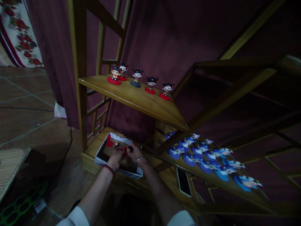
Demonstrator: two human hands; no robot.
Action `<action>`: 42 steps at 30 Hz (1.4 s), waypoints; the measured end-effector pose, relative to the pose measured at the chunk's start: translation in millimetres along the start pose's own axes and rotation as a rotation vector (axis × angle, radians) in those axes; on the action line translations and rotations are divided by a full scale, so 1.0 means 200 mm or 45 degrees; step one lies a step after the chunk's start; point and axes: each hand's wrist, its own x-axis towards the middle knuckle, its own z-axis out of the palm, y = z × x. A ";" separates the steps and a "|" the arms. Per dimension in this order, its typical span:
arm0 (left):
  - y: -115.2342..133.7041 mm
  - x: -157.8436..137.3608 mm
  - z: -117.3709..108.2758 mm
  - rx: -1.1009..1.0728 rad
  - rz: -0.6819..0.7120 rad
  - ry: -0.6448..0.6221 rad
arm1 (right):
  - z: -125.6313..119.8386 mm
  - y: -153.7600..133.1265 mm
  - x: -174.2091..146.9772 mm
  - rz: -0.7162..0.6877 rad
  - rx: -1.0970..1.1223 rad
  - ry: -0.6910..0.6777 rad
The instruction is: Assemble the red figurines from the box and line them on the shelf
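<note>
Inside a shallow cardboard box [100, 159] on the lower shelf, both my hands are close together. My right hand [137, 153], with a silver bangle at the wrist, is closed on a small black-haired figurine [129, 148]. My left hand [115, 158], wearing a red beaded bracelet, has its fingers closed at the red base [125, 150] against that figurine. Whether base and figurine are joined, I cannot tell. Left of the hands in the box lie another small figurine [116, 144] and a red disc [109, 143].
On the upper wooden shelf [141, 99] stand several black-haired figurines [150, 84] on red or dark bases. Rows of blue-and-white figurines [192, 158] fill the right shelf. A phone [183, 182] lies below them. Wooden posts [81, 94] frame the shelving; a cable [68, 149] crosses the floor.
</note>
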 end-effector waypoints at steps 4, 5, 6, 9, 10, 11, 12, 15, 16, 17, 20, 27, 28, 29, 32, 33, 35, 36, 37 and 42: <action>-0.01 -0.01 0.00 -0.018 0.024 -0.028 | -0.03 -0.01 -0.04 -0.072 0.055 0.039; -0.01 -0.02 0.00 -0.022 0.035 -0.036 | -0.03 -0.01 -0.05 -0.074 0.084 0.048; -0.02 -0.02 0.00 -0.030 0.046 -0.042 | -0.04 -0.01 -0.07 -0.071 0.116 0.053; -0.05 -0.06 -0.01 -0.055 0.055 -0.029 | -0.04 -0.01 -0.13 -0.044 0.186 0.046; -0.06 -0.07 -0.02 -0.059 0.051 -0.030 | -0.05 -0.02 -0.15 -0.033 0.194 0.038; -0.07 -0.09 -0.02 -0.060 0.044 -0.037 | -0.05 -0.02 -0.17 -0.019 0.195 0.026; -0.08 -0.11 -0.02 -0.058 0.046 -0.043 | -0.06 -0.03 -0.18 -0.001 0.191 0.014; -0.07 -0.19 -0.02 -0.023 0.090 -0.049 | -0.09 -0.07 -0.23 0.025 0.164 -0.019; -0.06 -0.22 -0.01 -0.005 0.109 -0.055 | -0.11 -0.09 -0.25 0.026 0.156 -0.022; -0.05 -0.25 -0.01 0.013 0.124 -0.065 | -0.13 -0.12 -0.27 0.025 0.152 -0.020; 0.02 -0.36 0.01 0.036 0.145 -0.073 | -0.20 -0.19 -0.32 -0.001 0.183 0.001; 0.18 -0.58 0.01 0.037 0.205 -0.114 | -0.31 -0.32 -0.40 -0.123 0.353 0.035; 0.20 -0.60 0.00 0.033 0.219 -0.119 | -0.33 -0.34 -0.42 -0.128 0.386 0.028; 0.22 -0.63 0.00 0.031 0.235 -0.124 | -0.34 -0.36 -0.43 -0.135 0.405 0.028; 0.26 -0.71 -0.01 0.032 0.267 -0.156 | -0.39 -0.43 -0.47 -0.175 0.401 0.075; 0.28 -0.74 -0.01 0.034 0.277 -0.167 | -0.41 -0.46 -0.49 -0.184 0.403 0.093; 0.31 -0.81 -0.01 0.039 0.299 -0.190 | -0.44 -0.50 -0.52 -0.203 0.431 0.112; 0.32 -0.85 -0.01 0.042 0.313 -0.199 | -0.45 -0.53 -0.54 -0.212 0.450 0.116; 0.34 -0.88 -0.01 0.047 0.326 -0.207 | -0.46 -0.55 -0.55 -0.219 0.465 0.120; 0.41 -1.02 -0.01 0.091 0.374 -0.233 | -0.53 -0.65 -0.62 -0.240 0.420 0.173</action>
